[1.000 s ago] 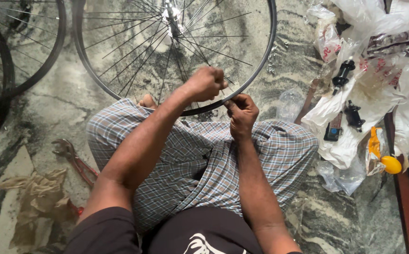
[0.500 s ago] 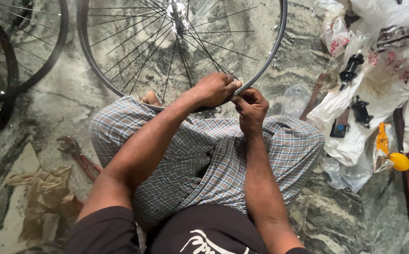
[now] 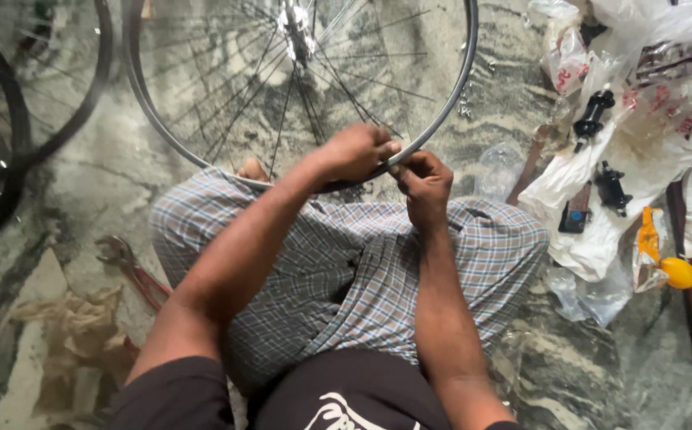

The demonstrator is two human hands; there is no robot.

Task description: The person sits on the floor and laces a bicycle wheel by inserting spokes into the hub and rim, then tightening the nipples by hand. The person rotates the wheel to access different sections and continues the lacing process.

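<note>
1. Since half a second ago both hands have slid a little to the right along the rim, and the view has dipped slightly, so the wheel sits higher against the floor's top edge
2. At the floor's left edge lie two dark tyres [image 3: 11, 171], and below them a red-handled wrench [image 3: 132, 271] beside crumpled brown paper [image 3: 75, 334]
3. Bicycle wheel [image 3: 449, 103] (silver rim, thin spokes, hub near the top edge) stands on the marbled stone floor [image 3: 67, 207], its lowest arc resting at the checked cloth [image 3: 338, 271] over the person's crossed legs
4. Left hand [image 3: 355, 151] is curled over the rim's lower arc, fingers closed around it
5. Right hand [image 3: 423, 179] sits just beside it, touching the rim, fingertips pinched together; whether it holds something small I cannot tell
6. Towards the floor's right edge, white plastic bags [image 3: 585, 183] carry black parts [image 3: 610, 189], with a yellow ball [image 3: 678, 273] near them
</note>
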